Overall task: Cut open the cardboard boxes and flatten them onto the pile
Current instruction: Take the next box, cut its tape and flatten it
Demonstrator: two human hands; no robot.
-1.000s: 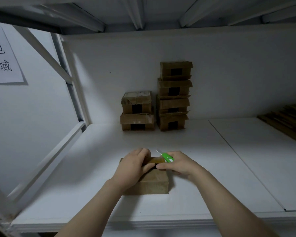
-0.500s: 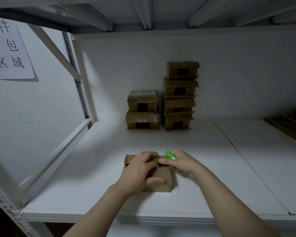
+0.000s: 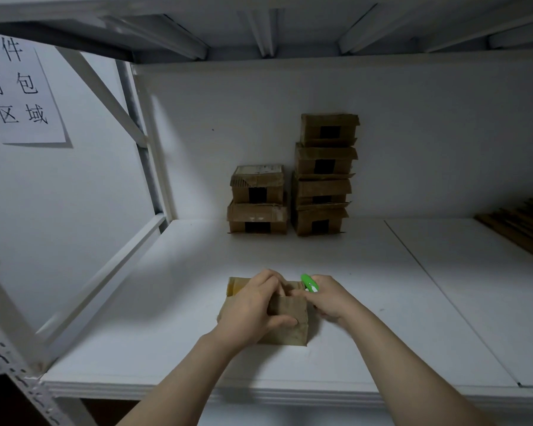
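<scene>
The left hand (image 3: 253, 309) curls over the box (image 3: 290, 324), thumb on its front, near the front of the shelf (image 3: 182, 318). The right hand (image 3: 328, 298) grips a green knife (image 3: 309, 282) at the box's top right corner. The pile (image 3: 519, 226) lies far right.

The box (image 3: 293, 336) at the front is brown cardboard, matt and a little scuffed. The cutter (image 3: 309, 282) at its top edge is bright green plastic, smooth with a faint sheen. The stacked boxes (image 3: 323, 176) at the back are the same dull cardboard, creased and worn, as is the flat pile (image 3: 523, 229) on the right. The shelf board (image 3: 166, 302) is smooth matt white, the frame (image 3: 105, 272) white-painted metal, and the sign (image 3: 22, 93) plain white paper
</scene>
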